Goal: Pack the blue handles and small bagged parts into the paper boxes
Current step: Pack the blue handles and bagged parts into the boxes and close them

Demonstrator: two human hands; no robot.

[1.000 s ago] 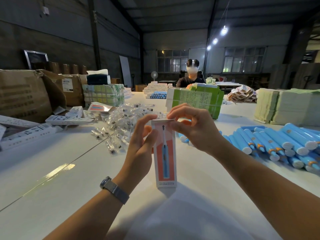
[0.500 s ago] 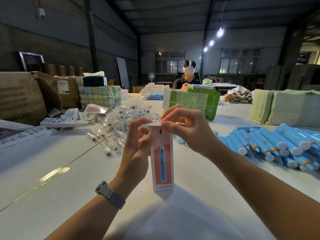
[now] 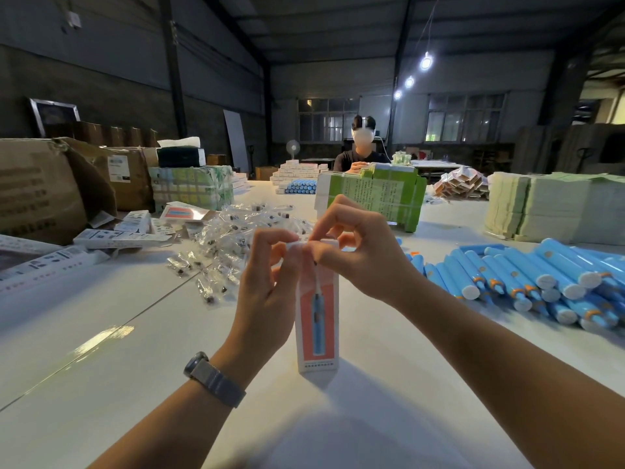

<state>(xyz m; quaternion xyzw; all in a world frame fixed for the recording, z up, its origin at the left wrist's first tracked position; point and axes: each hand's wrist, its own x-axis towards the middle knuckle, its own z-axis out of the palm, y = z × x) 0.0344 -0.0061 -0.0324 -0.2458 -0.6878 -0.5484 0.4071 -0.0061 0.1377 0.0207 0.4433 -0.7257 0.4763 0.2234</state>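
Observation:
A tall white and orange paper box (image 3: 317, 319) with a blue toothbrush picture stands upright on the white table (image 3: 135, 350), held between both hands. My left hand (image 3: 267, 282) grips its upper left side, fingers curled over the top flap. My right hand (image 3: 358, 252) pinches the top flap from the right. A heap of blue handles (image 3: 527, 279) lies to the right. Small clear bagged parts (image 3: 233, 238) are piled behind and left of the box.
Flat and folded white boxes (image 3: 121, 236) and brown cartons (image 3: 44, 191) sit at the left. Green bundled stacks (image 3: 375, 194) stand behind the hands, pale stacks (image 3: 548, 204) at the right. A person (image 3: 362, 147) sits at the far end.
Both hands have closed in over the top of the box: my left fingers now curl onto the flap and my right fingers press down on it. The box stays upright.

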